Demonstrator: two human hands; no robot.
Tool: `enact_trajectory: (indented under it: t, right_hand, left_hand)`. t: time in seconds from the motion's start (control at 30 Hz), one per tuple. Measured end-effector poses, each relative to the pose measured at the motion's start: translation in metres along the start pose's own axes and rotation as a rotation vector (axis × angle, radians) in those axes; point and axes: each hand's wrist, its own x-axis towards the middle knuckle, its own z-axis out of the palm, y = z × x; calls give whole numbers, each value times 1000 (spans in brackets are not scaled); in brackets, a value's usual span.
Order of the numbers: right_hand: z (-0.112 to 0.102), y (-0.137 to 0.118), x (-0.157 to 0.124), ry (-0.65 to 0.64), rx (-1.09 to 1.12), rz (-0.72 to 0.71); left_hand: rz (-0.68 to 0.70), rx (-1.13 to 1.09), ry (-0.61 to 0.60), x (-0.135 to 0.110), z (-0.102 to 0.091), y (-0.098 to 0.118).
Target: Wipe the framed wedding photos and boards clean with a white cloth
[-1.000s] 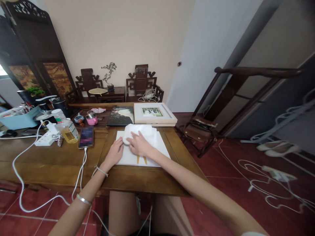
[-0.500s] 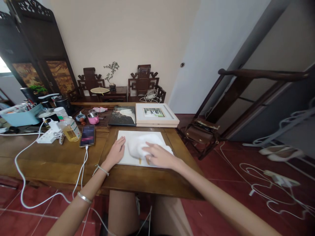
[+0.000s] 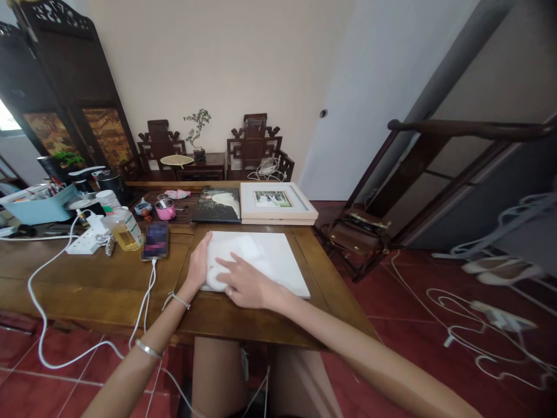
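Observation:
A flat white board [image 3: 285, 261] lies near the front edge of the wooden table. On its left part a soft white cloth [image 3: 220, 270] is bunched under my right hand [image 3: 246, 281]. The right fingers are partly spread, pressing on the cloth and gripping it. My left hand [image 3: 200, 261] rests along the board's left edge with its fingers stretched out, steadying it. The left palm side touches the edge and holds nothing else.
Behind the board lie a dark picture panel [image 3: 215, 206] and a pale framed picture [image 3: 278, 203]. To the left are a phone [image 3: 155, 241] on a cable, a bottle of yellow liquid [image 3: 124, 229], a power strip [image 3: 85, 241] and a pink cup [image 3: 165, 209].
My right hand has slid the cloth leftward across the board, toward my left hand. The left hand has shifted slightly left, from the board's surface to its edge.

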Motion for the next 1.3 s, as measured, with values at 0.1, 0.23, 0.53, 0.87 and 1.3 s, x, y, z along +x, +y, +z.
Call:
enact_trajectory:
  t: [0.1,0.23,0.53,0.87,1.3]
  right_hand:
    - [-15,-16,-31,-46,84,-79]
    - [-31,-11,-55,-87,117,26]
    - [-19,74,3,108,101,432]
    - [-9,81,76,172,171,407]
    - [-25,93,-89,204,154,572]
  left_hand:
    - [-6,28,-48,-1,1,-2]
    - [89,212,-196,-2,5,-8]
    - [144,407,-286,-1,5,-12]
    - [175,414,-307,-1,3,-11]
    - [164,385,-284,-2,5,-17]
